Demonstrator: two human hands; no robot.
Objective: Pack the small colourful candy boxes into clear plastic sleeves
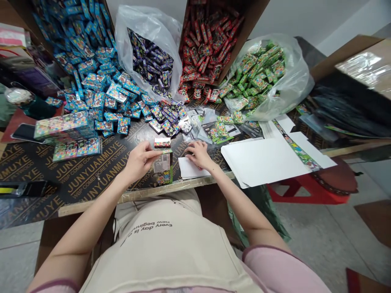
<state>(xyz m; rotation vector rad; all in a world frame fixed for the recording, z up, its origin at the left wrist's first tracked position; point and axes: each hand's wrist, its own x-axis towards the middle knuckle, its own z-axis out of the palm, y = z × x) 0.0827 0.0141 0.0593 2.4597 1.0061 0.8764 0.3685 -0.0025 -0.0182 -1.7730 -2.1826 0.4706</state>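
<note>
My left hand (pixel 141 160) is closed with its fingertips pressed against the top of a printed green and black box (pixel 164 169), which stands at the table's front edge. Just behind that box lies a small red box (pixel 162 142). My right hand (pixel 198 154) bends down over a small stack of white cards (pixel 191 169), its curved fingers apart near the stack's far edge. A speck of red shows under the right palm, too covered to name.
Behind lie heaps of small blue boxes (pixel 104 95), purple boxes (pixel 151 61), red boxes (pixel 210 40) and green boxes (pixel 259 73). Wrapped multi-packs (pixel 65 126) are piled at left. White sheets (pixel 265 160) overhang the front edge at right; a red stool (pixel 308 191) stands below.
</note>
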